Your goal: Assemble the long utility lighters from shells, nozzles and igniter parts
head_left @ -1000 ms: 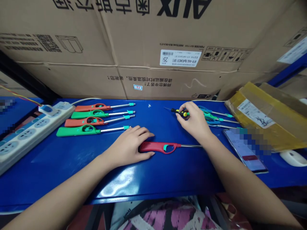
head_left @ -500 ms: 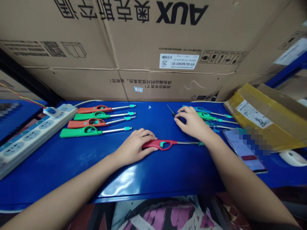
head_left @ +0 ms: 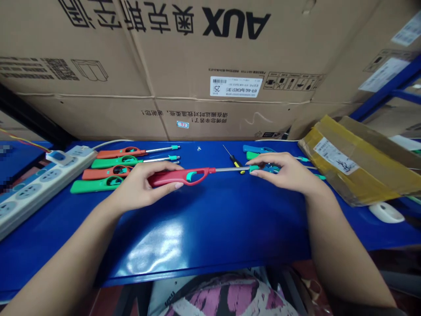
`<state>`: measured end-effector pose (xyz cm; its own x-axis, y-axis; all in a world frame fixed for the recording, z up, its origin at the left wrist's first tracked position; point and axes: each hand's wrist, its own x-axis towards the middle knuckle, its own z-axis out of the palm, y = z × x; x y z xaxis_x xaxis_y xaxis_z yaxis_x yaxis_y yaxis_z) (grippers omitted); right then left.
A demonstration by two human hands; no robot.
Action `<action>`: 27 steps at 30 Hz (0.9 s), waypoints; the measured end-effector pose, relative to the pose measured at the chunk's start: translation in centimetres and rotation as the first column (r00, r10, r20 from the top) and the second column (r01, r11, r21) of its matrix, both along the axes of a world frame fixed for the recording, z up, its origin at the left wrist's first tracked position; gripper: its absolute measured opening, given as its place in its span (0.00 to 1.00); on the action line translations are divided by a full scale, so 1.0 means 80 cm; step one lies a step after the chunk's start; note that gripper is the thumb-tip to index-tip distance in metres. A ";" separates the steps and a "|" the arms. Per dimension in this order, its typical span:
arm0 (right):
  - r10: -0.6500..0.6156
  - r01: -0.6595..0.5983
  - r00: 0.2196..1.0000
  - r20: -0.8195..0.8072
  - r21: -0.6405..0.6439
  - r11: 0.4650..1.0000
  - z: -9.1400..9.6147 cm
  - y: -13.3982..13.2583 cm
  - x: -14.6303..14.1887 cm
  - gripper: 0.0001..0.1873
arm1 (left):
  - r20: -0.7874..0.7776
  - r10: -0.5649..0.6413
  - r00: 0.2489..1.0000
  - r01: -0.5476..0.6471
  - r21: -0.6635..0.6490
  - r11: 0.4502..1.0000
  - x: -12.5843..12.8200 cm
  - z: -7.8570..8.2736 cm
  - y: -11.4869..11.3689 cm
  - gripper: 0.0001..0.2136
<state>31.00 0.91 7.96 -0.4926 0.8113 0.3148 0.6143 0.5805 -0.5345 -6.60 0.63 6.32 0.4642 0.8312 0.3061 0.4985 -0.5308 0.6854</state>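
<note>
My left hand (head_left: 144,186) is closed around the handle of a red long-nosed gas lighter (head_left: 171,177), thumb in front, fingers behind. The lighter is held level above the table, its metal tube pointing right. At the tube's end, the thumb and forefinger of my right hand (head_left: 283,173) pinch the green tip piece (head_left: 253,168). Behind the tube lies a small black-and-yellow screwdriver (head_left: 235,162). Beyond my left hand, several red and green lighters (head_left: 95,184) lie side by side. Blue and green lighters (head_left: 258,149) lie behind my right hand, partly hidden by it.
A white power strip (head_left: 46,184) runs along the left side of the blue table (head_left: 210,232). A large cardboard box (head_left: 184,66) stands across the back. At right are a yellow-taped carton (head_left: 348,166) and a white mouse (head_left: 386,212).
My left hand has raised the red lighter off the table and moved it left. My right hand has let go of the screwdriver, which now lies on the table, and grips the lighter's tip.
</note>
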 end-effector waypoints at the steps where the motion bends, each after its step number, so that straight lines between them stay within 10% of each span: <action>1: 0.007 -0.007 1.000 -0.004 -0.007 1.000 -0.001 0.000 -0.001 0.10 | 0.010 -0.007 1.000 0.007 -0.012 1.000 0.001 -0.001 0.000 0.16; 14: 0.254 -0.263 0.963 0.093 0.099 0.960 -0.036 -0.015 -0.065 0.10 | 0.002 -0.184 0.983 0.184 -0.010 0.983 0.036 -0.028 -0.015 0.13; 27: 0.132 -0.199 0.948 0.290 0.215 0.956 -0.047 -0.013 -0.062 0.16 | -0.003 -0.147 0.989 0.147 0.089 0.985 0.043 -0.038 -0.019 0.12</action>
